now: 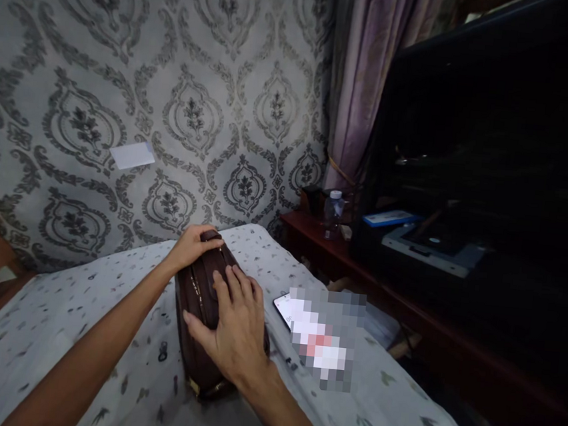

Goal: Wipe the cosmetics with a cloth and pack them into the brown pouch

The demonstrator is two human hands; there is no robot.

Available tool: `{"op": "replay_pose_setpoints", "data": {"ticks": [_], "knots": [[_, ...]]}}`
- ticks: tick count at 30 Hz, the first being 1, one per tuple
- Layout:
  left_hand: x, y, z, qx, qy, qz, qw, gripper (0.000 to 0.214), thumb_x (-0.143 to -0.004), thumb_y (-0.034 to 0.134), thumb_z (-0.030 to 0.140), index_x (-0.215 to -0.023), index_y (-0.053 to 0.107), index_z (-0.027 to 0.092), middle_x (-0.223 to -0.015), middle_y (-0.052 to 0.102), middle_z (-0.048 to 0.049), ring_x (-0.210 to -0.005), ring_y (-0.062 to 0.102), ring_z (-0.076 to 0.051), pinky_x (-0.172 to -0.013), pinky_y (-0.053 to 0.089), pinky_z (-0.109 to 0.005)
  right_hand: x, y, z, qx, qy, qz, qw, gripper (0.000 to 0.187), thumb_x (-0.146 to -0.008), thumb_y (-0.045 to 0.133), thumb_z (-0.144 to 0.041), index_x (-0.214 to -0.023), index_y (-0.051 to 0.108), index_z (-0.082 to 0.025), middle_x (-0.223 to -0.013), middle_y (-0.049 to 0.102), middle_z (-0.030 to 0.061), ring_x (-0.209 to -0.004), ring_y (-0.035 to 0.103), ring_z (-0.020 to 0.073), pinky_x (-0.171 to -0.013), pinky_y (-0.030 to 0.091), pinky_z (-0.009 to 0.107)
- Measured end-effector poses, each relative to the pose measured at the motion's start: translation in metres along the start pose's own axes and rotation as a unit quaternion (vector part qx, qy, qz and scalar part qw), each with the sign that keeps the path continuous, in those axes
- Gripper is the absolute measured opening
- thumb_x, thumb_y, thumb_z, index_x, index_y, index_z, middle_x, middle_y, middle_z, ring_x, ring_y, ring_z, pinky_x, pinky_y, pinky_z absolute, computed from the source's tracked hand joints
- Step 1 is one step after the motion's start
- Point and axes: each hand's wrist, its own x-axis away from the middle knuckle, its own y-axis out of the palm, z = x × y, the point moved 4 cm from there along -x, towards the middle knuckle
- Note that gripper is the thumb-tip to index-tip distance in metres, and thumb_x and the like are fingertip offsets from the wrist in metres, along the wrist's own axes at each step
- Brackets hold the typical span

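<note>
Hands hold the closed brown pouch (206, 319): left hand (195, 245) gripping its end, right hand (235, 325) flat on top.

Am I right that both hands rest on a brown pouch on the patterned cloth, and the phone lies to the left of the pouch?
Not quite. The head view shows the left hand and the right hand both on the brown pouch on the patterned cloth, but the phone lies to the right of the pouch, not the left.
</note>
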Motion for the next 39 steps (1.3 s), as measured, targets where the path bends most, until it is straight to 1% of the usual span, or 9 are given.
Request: {"op": "replay_pose_setpoints", "data": {"ticks": [3,6,9,12,18,21,26,30,39], "knots": [[0.000,-0.009,-0.005,-0.010,-0.008,-0.007,1.000,0.033,-0.072,0.066,0.050,-0.074,0.068,0.017,-0.068,0.062,0.0010,-0.068,0.053,-0.016,-0.064,0.040,-0.026,0.000,0.000,0.000,0.001,-0.003,0.003,1.000,0.072,-0.083,0.061,-0.064,-0.130,0.061,-0.009,-0.136,0.061,0.0225,-0.130,0.052,0.0345,-0.111,0.034,0.053],[0.002,-0.026,-0.015,-0.022,-0.029,-0.003,0.999,0.036,-0.070,0.067,0.052,-0.078,0.071,0.017,-0.071,0.065,-0.0008,-0.069,0.055,-0.018,-0.063,0.041,-0.026,0.000,0.000,0.000,0.001,-0.004,0.006,1.000,0.072,-0.083,0.062,-0.064,-0.130,0.061,-0.009,-0.136,0.061,0.0225,-0.130,0.052,0.0343,-0.111,0.034,0.053],[0.008,-0.042,-0.028,-0.026,-0.051,0.008,0.998,0.037,-0.065,0.069,0.053,-0.072,0.069,0.016,-0.067,0.065,-0.0009,-0.066,0.055,-0.018,-0.062,0.041,-0.027,0.000,-0.001,-0.001,-0.002,0.002,-0.002,1.000,0.072,-0.084,0.060,-0.064,-0.131,0.061,-0.009,-0.137,0.060,0.0223,-0.132,0.050,0.0338,-0.111,0.033,0.052],[0.013,-0.049,-0.040,-0.019,-0.066,0.017,0.997,0.037,-0.062,0.070,0.054,-0.065,0.066,0.018,-0.063,0.063,-0.0006,-0.065,0.054,-0.018,-0.062,0.042,-0.027,0.000,-0.002,-0.003,0.002,0.010,-0.020,1.000,0.073,-0.085,0.059,-0.066,-0.132,0.060,-0.010,-0.139,0.058,0.0221,-0.135,0.048,0.0331,-0.113,0.031,0.052],[0.014,-0.052,-0.056,-0.035,-0.080,0.051,0.995,0.031,-0.059,0.072,0.047,-0.066,0.065,0.018,-0.061,0.061,-0.0002,-0.063,0.051,-0.018,-0.059,0.039,-0.026,-0.001,-0.004,-0.004,0.007,0.020,-0.042,0.999,0.077,-0.084,0.057,-0.068,-0.134,0.057,-0.010,-0.140,0.058,0.0215,-0.138,0.044,0.0315,-0.115,0.029,0.050],[0.014,-0.055,-0.057,-0.101,-0.082,0.058,0.990,0.025,-0.062,0.069,0.044,-0.065,0.064,0.019,-0.057,0.060,0.0007,-0.059,0.049,-0.017,-0.055,0.034,-0.025,-0.001,-0.005,-0.004,0.007,0.018,-0.043,0.999,0.076,-0.084,0.057,-0.068,-0.134,0.057,-0.010,-0.140,0.058,0.0218,-0.138,0.044,0.0313,-0.115,0.029,0.050],[0.019,-0.060,-0.049,-0.208,-0.091,0.084,0.970,0.025,-0.066,0.066,0.036,-0.051,0.052,0.021,-0.043,0.044,0.0040,-0.050,0.038,-0.014,-0.051,0.022,-0.027,0.000,-0.004,-0.003,0.009,0.014,-0.037,0.999,0.077,-0.085,0.055,-0.069,-0.134,0.057,-0.010,-0.140,0.058,0.0218,-0.138,0.044,0.0313,-0.115,0.029,0.050],[0.022,-0.059,-0.046,-0.130,-0.116,0.110,0.978,0.026,-0.065,0.065,0.035,-0.048,0.050,0.021,-0.043,0.041,0.0048,-0.049,0.034,-0.013,-0.051,0.019,-0.027,0.000,-0.003,-0.003,0.004,0.013,-0.034,0.999,0.076,-0.085,0.055,-0.069,-0.134,0.057,-0.011,-0.140,0.058,0.0210,-0.137,0.045,0.0311,-0.115,0.029,0.050],[0.023,-0.048,-0.064,-0.041,-0.136,0.130,0.981,0.024,-0.065,0.060,0.042,-0.060,0.060,0.018,-0.053,0.053,0.0028,-0.054,0.044,-0.013,-0.054,0.030,-0.025,-0.001,-0.001,0.000,0.000,-0.002,-0.014,1.000,0.070,-0.086,0.060,-0.062,-0.131,0.061,-0.009,-0.137,0.060,0.0224,-0.132,0.050,0.0345,-0.112,0.032,0.052]]}}
